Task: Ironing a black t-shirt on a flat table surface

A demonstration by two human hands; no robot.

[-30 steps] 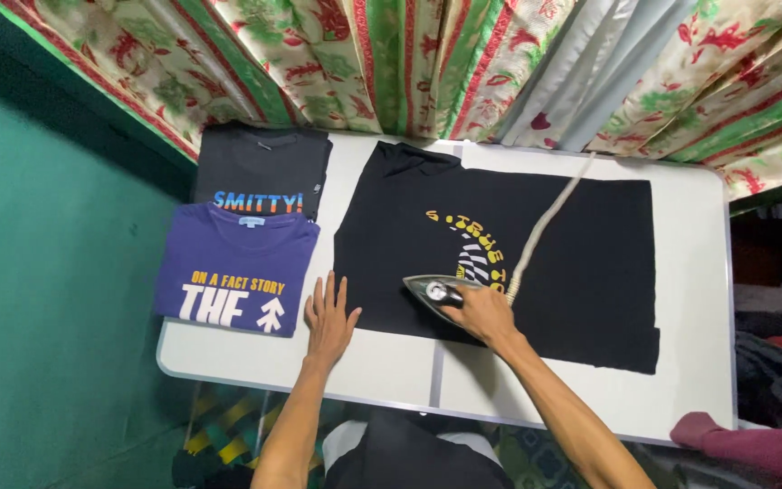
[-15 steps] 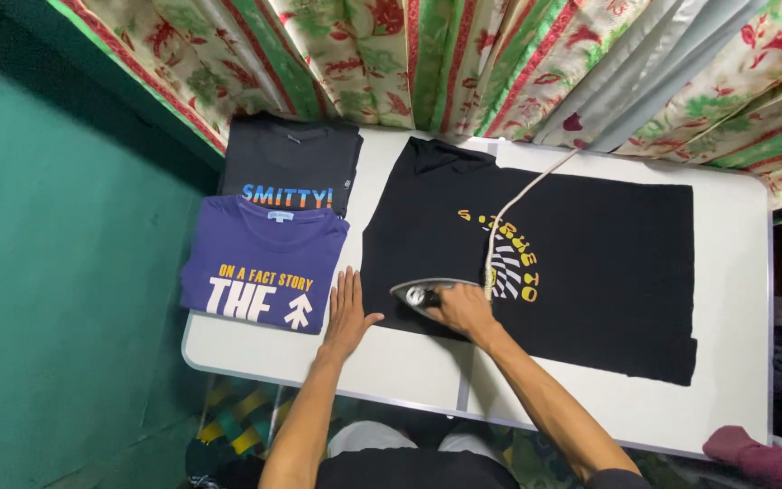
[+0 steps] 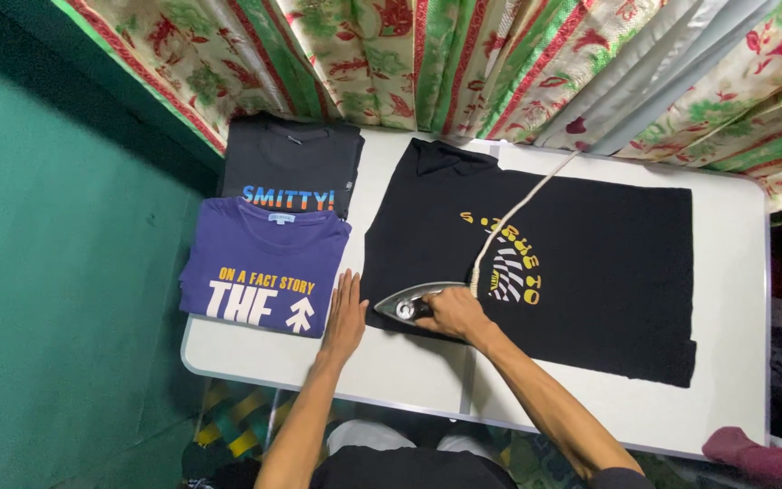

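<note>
Gripping iron [image 3: 414, 302] with right hand [image 3: 452, 314], fingers closed round handle, on near-left edge of black shirt [image 3: 590, 263] | left hand [image 3: 346, 319] flat, open, on table [image 3: 735, 380] beside purple shirt [image 3: 260, 272]

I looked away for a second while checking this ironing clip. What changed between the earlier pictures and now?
Little changed: the right hand kept its grip on the iron, working along the near left edge of the black T-shirt. The left hand stayed flat on the table beside the folded purple shirt. The folded dark shirt stayed put.
</note>
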